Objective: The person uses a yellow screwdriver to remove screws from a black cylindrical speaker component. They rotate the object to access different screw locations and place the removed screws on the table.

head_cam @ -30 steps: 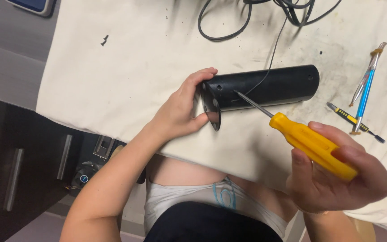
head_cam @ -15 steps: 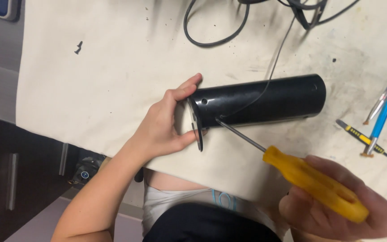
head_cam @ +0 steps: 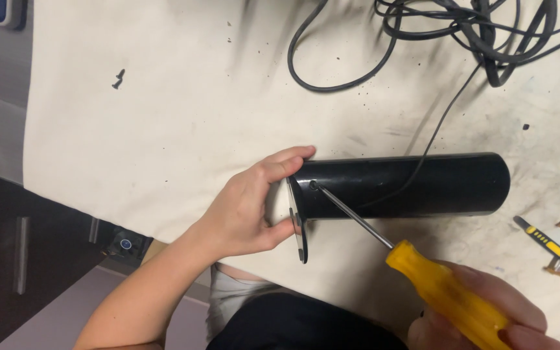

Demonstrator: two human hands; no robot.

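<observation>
A stained white cloth (head_cam: 163,129) carries a black cylindrical housing (head_cam: 403,186) lying on its side. The left hand (head_cam: 247,207) is closed around its end cap (head_cam: 298,220); the right hand (head_cam: 487,321) grips a yellow-handled screwdriver (head_cam: 445,291), tip seated near the rim, which calls for steady, aligned pressure.

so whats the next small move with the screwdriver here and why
Probably press in and turn. The tip of the yellow-handled screwdriver sits at a spot near the end of the black cylinder, the left hand braces the end cap, and the right hand grips the handle.
</observation>
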